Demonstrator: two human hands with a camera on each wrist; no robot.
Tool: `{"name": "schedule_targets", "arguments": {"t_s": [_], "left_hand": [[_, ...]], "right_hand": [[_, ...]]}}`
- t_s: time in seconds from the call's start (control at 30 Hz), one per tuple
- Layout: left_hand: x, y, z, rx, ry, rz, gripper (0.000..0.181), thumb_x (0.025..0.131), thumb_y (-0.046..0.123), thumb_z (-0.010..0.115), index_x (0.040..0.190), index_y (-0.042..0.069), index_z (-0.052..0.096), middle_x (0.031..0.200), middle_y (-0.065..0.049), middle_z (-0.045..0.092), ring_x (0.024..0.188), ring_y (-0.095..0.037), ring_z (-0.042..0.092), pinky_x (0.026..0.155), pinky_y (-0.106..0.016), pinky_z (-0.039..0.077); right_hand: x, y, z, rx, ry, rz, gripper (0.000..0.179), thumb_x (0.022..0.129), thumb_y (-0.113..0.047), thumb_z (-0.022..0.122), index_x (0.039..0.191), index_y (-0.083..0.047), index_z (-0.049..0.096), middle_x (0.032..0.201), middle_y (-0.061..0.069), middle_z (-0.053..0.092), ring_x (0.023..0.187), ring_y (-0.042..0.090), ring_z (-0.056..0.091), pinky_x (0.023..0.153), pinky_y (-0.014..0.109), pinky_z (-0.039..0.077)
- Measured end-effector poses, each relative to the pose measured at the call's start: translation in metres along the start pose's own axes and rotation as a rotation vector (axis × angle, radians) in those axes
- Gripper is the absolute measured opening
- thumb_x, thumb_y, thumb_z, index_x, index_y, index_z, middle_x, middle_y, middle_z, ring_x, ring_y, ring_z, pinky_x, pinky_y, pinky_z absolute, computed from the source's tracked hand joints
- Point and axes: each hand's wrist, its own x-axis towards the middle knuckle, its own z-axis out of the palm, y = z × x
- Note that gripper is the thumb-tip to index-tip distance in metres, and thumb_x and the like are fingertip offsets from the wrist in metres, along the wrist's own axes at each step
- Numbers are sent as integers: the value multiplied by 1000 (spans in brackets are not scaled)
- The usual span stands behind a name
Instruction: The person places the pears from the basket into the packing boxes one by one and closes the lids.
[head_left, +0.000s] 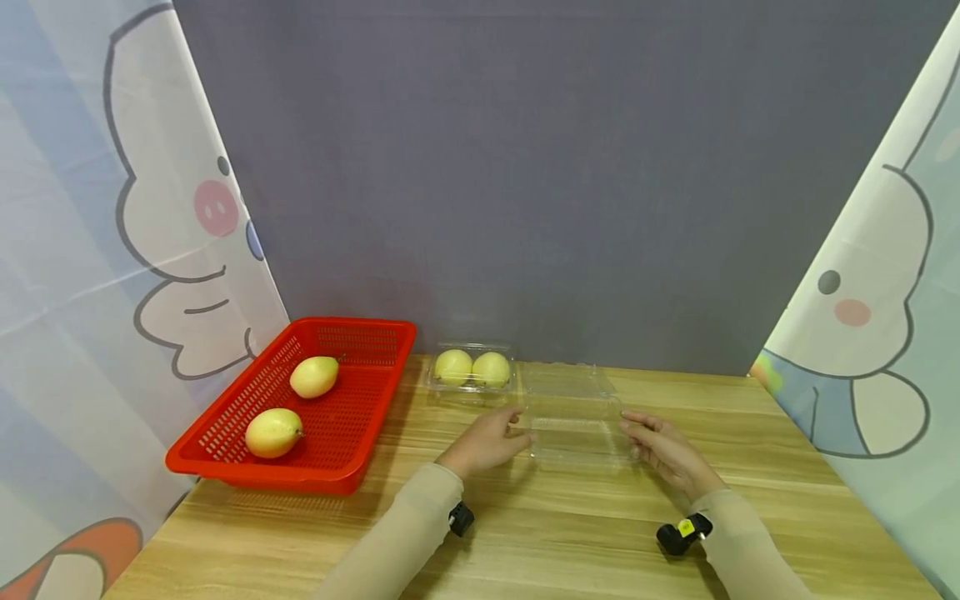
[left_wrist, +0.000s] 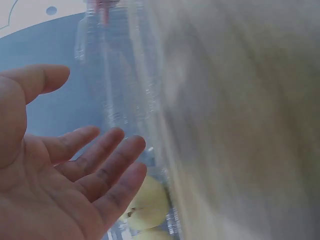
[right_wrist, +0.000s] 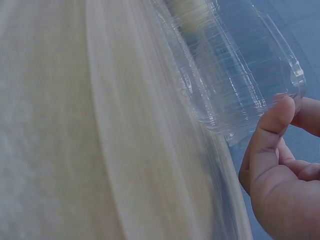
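An unfolded clear plastic clamshell box (head_left: 573, 433) lies on the table between the two hands. My right hand (head_left: 670, 454) pinches its right edge between thumb and forefinger, as the right wrist view shows at the rim of the clear plastic (right_wrist: 235, 65). To the left of the box is my left hand (head_left: 487, 442), fingers spread and loosely bent. In the left wrist view its palm (left_wrist: 65, 175) holds nothing. Behind it, another clear clamshell box (head_left: 472, 390) contains two pale yellow fruits (head_left: 491, 369), which look like pears.
A red plastic basket (head_left: 390, 417) stands on the left of the wooden table (head_left: 570, 533), with two yellow fruits (head_left: 273, 432) inside. A grey cloth backdrop (head_left: 525, 183) rises behind the table. Printed cartoon curtains (head_left: 862, 358) hang at both sides.
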Motion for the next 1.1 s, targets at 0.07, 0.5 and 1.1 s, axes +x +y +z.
{"name": "schedule_targets", "arguments": {"t_s": [0.07, 0.5, 1.1], "left_hand": [[-1, 2, -4, 22, 8, 12, 68, 99, 44, 60, 150, 3, 44, 142, -17, 54, 124, -33, 57, 100, -46, 48], [-12, 21, -43, 153, 6, 128, 55, 101, 35, 59, 146, 4, 50, 141, -12, 55, 126, -32, 55, 102, -46, 46], [-44, 40, -107, 313, 101, 207, 46, 98, 31, 65, 137, 6, 60, 131, -8, 62, 121, -25, 58, 101, -43, 47]], "right_hand": [[0, 0, 0, 0, -6, -7, 62, 105, -15, 53, 150, 14, 22, 99, 2, 47, 73, 5, 45, 61, 18, 46], [-1, 0, -1, -20, -1, -9, 63, 105, -16, 53, 151, 13, 21, 102, 2, 45, 75, 5, 44, 63, 18, 47], [-2, -1, 2, -23, 10, -15, 62, 105, -15, 54, 150, 14, 23, 101, 2, 45, 76, 5, 43, 63, 18, 46]]}}
